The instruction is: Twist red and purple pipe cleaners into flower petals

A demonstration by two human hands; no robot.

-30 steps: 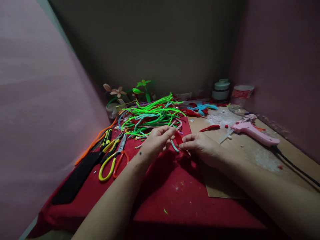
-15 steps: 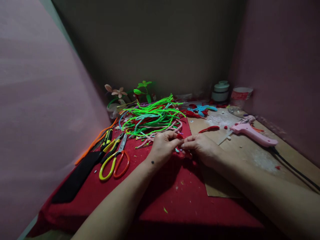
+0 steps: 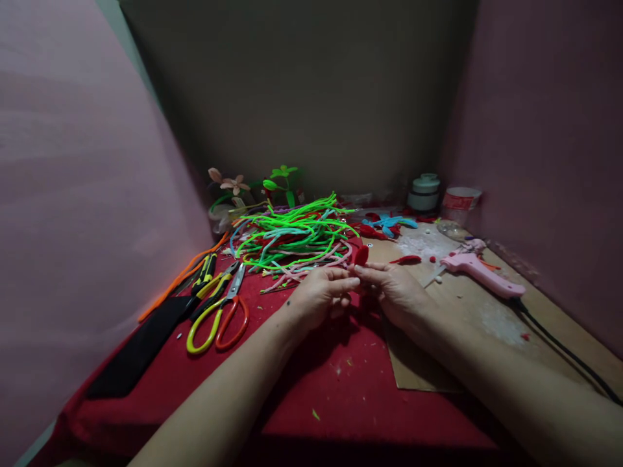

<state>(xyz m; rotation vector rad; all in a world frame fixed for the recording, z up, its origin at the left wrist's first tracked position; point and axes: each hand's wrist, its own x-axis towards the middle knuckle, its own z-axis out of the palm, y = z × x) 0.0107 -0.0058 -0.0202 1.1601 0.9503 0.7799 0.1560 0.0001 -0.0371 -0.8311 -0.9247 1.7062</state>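
A small fuzzy red pipe-cleaner petal (image 3: 361,255) sticks up from the fingertips where my two hands meet over the red cloth. My right hand (image 3: 396,288) pinches its lower end between thumb and fingers. From the other side my left hand (image 3: 325,290) closes its fingertips at the same base; the exact contact is partly hidden. Just behind the hands lies a heap of green, red, pink and blue pipe cleaners (image 3: 296,233). Another red fuzzy piece (image 3: 407,260) rests on the brown board, beyond my right hand.
Scissors (image 3: 217,324), pliers (image 3: 214,285) and a black strip (image 3: 141,350) lie to the left. A pink glue gun (image 3: 487,272) with a black cord sits on the brown board (image 3: 428,376). Pipe-cleaner flowers (image 3: 282,178), a jar (image 3: 423,192) and a cup (image 3: 460,201) stand at the back.
The red petal now stands upright and shows more above the fingers. My left fingers have shifted their hold, and the view has tilted slightly.
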